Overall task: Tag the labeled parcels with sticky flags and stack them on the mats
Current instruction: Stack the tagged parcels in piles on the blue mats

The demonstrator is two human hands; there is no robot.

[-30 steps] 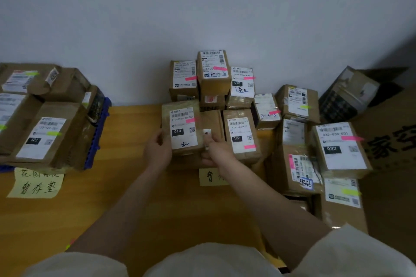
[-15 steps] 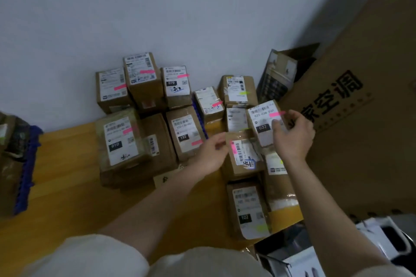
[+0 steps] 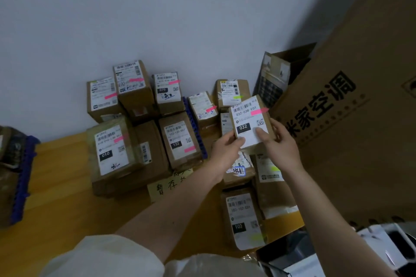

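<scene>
Both hands hold the 032 parcel (image 3: pixel 251 122) above the right-hand pile: the left hand (image 3: pixel 226 153) pinches its lower-left corner from 7 o'clock, and the right hand (image 3: pixel 279 144) grips its lower-right edge from 5 o'clock, thumb on the label. Its long axis runs roughly 6 to 12, tilted slightly right. The pink flag (image 3: pixel 258 110) sits at its 1 o'clock. Neither hand is clearly nearer.

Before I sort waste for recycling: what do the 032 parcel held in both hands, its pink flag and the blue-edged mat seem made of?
032 parcel: brown corrugated-looking cardboard, matte, with a white paper label.
Pink flag: thin fluorescent strip, paper or film; too blurred to tell which.
Blue-edged mat: likely moulded plastic, judging by its toothed, evenly coloured rim.
</scene>
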